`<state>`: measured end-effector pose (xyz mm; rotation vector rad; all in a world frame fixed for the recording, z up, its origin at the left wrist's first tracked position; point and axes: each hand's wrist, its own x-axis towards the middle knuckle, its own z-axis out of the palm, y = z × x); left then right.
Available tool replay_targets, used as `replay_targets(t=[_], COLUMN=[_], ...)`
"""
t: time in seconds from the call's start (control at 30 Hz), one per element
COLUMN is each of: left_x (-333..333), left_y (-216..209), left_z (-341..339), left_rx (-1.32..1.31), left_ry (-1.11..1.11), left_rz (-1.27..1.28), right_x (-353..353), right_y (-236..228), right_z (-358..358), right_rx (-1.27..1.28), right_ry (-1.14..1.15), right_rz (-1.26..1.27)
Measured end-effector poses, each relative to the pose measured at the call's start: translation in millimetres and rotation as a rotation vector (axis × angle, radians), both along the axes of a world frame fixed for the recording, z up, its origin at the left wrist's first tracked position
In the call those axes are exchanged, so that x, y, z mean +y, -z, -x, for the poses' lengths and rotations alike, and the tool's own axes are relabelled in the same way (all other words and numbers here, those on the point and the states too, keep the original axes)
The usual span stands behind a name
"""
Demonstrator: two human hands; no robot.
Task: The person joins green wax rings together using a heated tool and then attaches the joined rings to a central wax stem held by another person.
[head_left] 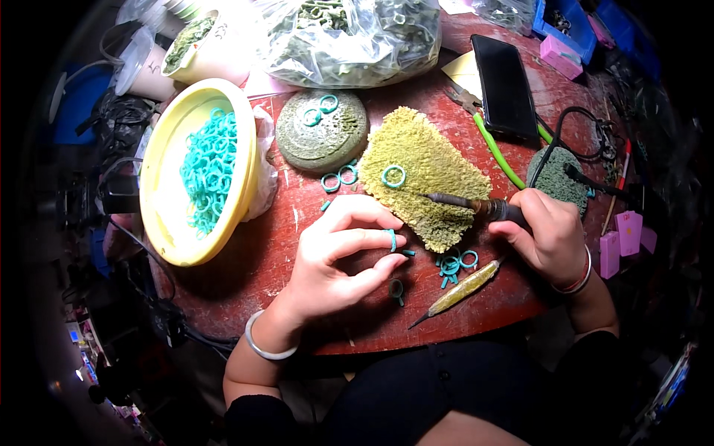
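At the left of the frame a yellow bowl tilts on the red round table, heaped with turquoise wax rings, and right of it, upper centre, a round green pad carries two more rings. Centre frame, the left hand pinches a single turquoise ring between thumb and fingers, just below the rough yellow-green sponge. Over to the right, the right hand is clamped round a wax pen, its dark tip lying on the sponge, with a black phone above.
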<state>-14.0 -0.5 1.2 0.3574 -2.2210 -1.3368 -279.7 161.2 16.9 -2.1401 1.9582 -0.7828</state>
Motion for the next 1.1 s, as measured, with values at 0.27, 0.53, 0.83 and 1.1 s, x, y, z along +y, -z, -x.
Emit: replay_targets(t=[0.27,0.53,0.83,1.1], left_x=[-2.9,-3.2,-2.6,-2.8], left_y=[6.5,6.5,5.6,5.8], left_z=[-1.8,-1.9,-0.9,-0.5], left_rx=[0.024,0.039,0.035,0.034], left_ry=[0.006,0.009,0.006,0.007], left_rz=[-0.014,-0.019,-0.011,-0.012], right_x=[1.4,-0.1,0.2,0.3], right_y=[-1.4,5.2,6.1,6.4], right_z=[-3.7,-7.5,-8.4,-8.7], right_rx=[-0.056,-0.051,-0.027,-0.031], right_ry=[-0.113,-0.160,-0.152,-0.149], right_rz=[0.006,-0.013,-0.010,-0.019])
